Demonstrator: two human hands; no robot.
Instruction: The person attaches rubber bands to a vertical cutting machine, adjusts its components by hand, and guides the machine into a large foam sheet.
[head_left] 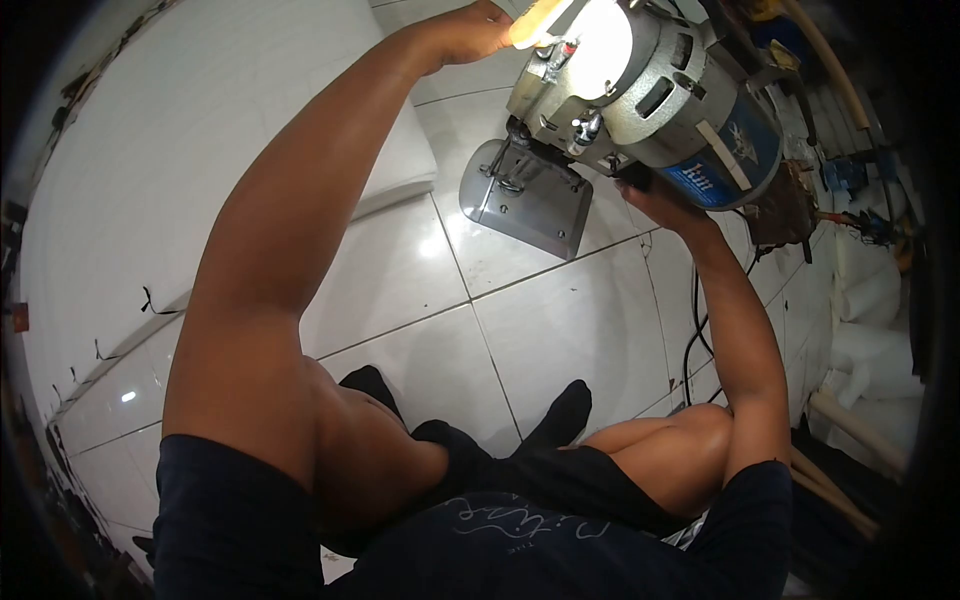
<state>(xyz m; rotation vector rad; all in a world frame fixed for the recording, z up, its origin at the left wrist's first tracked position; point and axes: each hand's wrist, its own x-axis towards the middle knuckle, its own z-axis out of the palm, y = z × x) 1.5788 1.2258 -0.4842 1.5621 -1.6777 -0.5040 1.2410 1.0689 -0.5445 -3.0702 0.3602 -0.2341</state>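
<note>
A grey cloth cutting machine [640, 115] with a round motor and a blue "km" label stands in front of me, its flat metal base plate [535, 215] low over the floor tiles. At the top edge, my left hand [478, 32] is closed on a yellow object [538, 22] beside the machine's head. Glare and the frame edge hide what kind of object it is. My right hand [665, 207] reaches under the motor and grips a dark part of the machine. Most of its fingers are hidden behind the motor housing.
A large white padded slab [250, 130] lies along the left. Black cable [692, 330] runs over the tiled floor [480, 330] on the right. White rolls [870, 355], wooden poles [835, 490] and tools crowd the right side. My feet [560, 412] rest near the machine.
</note>
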